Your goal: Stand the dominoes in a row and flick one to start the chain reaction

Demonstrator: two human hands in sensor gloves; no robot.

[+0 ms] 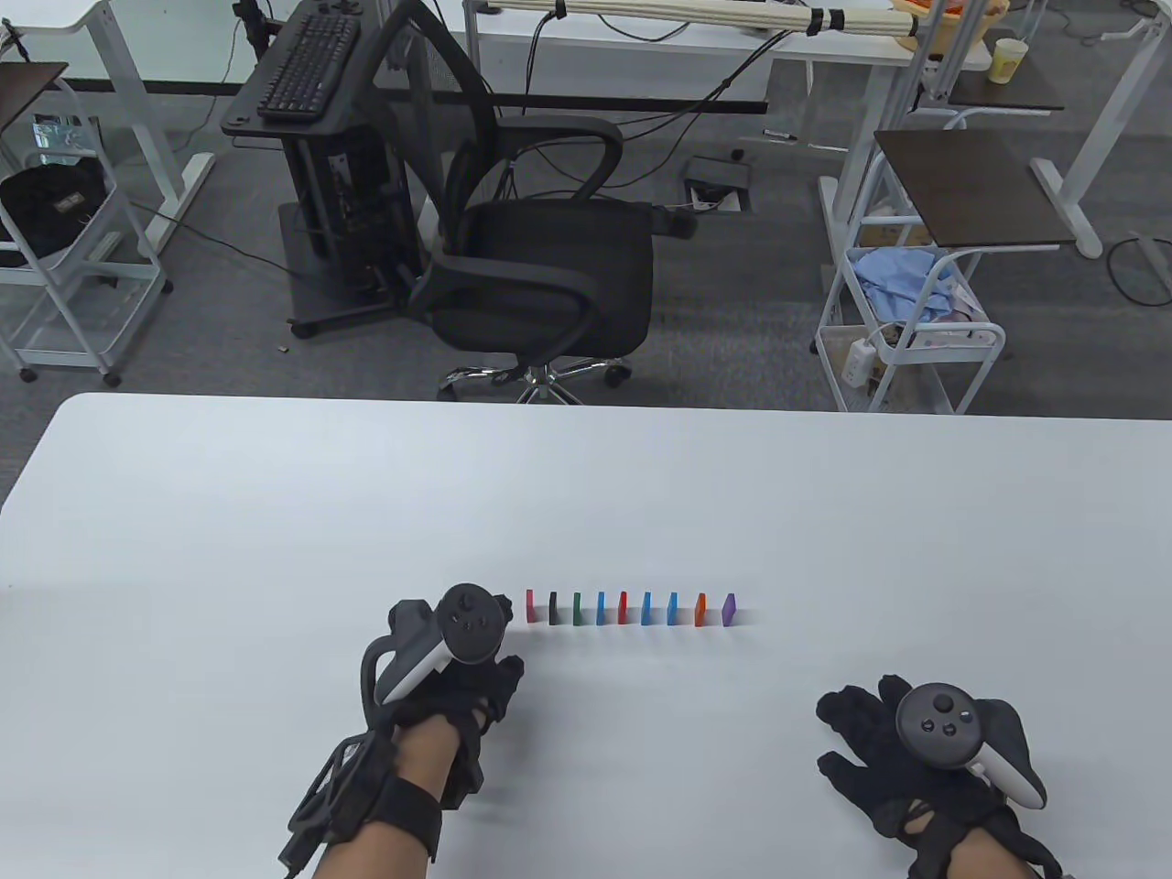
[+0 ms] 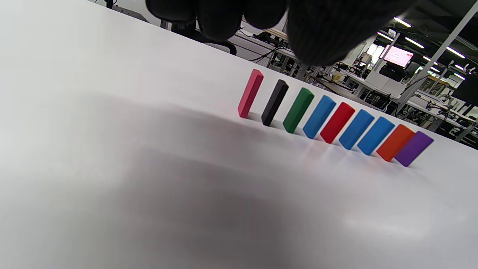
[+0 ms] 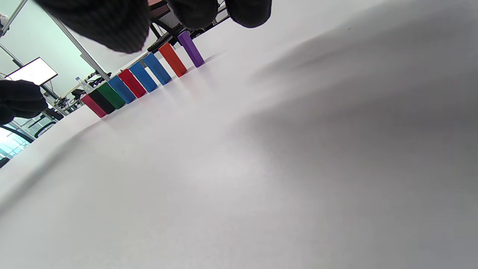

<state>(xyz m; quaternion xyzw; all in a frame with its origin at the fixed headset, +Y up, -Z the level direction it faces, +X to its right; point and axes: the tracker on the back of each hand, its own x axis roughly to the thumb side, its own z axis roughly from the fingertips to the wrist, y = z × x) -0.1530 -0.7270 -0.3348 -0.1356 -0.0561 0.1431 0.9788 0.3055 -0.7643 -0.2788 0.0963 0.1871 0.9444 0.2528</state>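
Observation:
Several coloured dominoes stand upright in a straight row on the white table (image 1: pixel 275 513). From left to right they run from a pink domino (image 1: pixel 530 606) through black, green, blue, red, blue, blue and orange to a purple domino (image 1: pixel 729 608). My left hand (image 1: pixel 505 641) hovers just left of the pink domino (image 2: pixel 250 93), fingers loosely curled, holding nothing and not touching it. My right hand (image 1: pixel 851 732) rests on the table below and right of the purple domino (image 3: pixel 191 48), fingers spread and empty.
A black office chair (image 1: pixel 540 265) stands beyond the table's far edge, with a keyboard stand to its left and a white cart (image 1: pixel 916 339) to the right. Bare tabletop lies all round the row.

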